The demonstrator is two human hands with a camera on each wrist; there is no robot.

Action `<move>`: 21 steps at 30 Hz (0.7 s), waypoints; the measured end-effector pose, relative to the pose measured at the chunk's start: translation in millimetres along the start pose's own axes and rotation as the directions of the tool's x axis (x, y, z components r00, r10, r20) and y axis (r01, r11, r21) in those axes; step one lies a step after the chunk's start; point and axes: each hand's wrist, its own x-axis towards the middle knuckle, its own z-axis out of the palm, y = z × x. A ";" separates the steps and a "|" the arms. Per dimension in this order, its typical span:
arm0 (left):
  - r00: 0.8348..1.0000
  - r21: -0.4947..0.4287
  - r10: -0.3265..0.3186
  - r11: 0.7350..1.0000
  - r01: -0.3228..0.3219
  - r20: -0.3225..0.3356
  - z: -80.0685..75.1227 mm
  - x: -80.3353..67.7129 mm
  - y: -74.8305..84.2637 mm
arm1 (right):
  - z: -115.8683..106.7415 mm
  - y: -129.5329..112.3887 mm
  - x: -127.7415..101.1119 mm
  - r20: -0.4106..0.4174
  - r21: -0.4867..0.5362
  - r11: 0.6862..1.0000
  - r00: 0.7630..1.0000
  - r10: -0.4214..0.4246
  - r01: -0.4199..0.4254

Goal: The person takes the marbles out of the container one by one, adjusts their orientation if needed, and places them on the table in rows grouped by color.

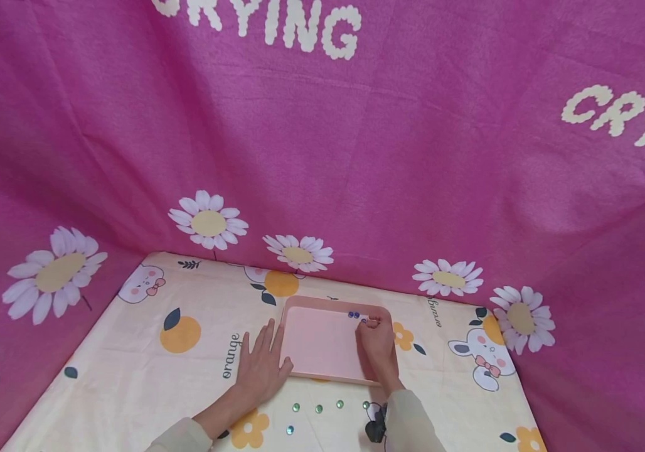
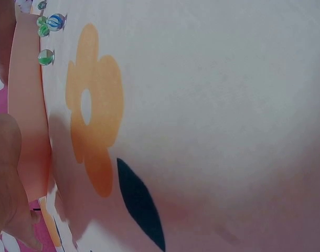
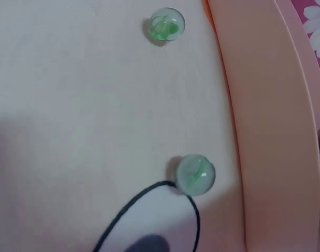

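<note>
A shallow pink tray (image 1: 322, 342) lies on the patterned cloth. My left hand (image 1: 263, 370) rests with straight, spread fingers along its left edge, the thumb at the near left corner. My right hand (image 1: 378, 345) reaches into the tray's right side with curled fingers, pinching a blue marble (image 1: 364, 321) that the fingertips partly hide. Two more blue marbles (image 1: 353, 314) sit beside it near the far wall. In front of the tray, several green marbles (image 1: 319, 408) lie on the cloth in a loose row. One bluish marble (image 1: 290, 430) lies closer to me.
The cream cloth (image 1: 452, 376) carries printed oranges, flowers and rabbits. A magenta fabric (image 1: 322, 157) with daisies and lettering rises behind and at both sides. The tray's near outer wall (image 3: 270, 126) stands close to the green marbles in the right wrist view.
</note>
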 end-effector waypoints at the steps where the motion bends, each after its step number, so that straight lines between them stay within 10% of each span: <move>1: 1.000 0.001 0.001 1.000 -0.001 -0.002 0.1 -0.1 0.0 | -0.2 0.7 -0.5 0.001 0.006 1.000 1.000 -0.012 0.012; 21: 1.000 0.018 -0.001 1.000 0.001 -0.003 3.5 0.8 -1.7 | -23.7 -26.3 -55.6 0.081 0.064 0.985 0.983 -0.163 0.158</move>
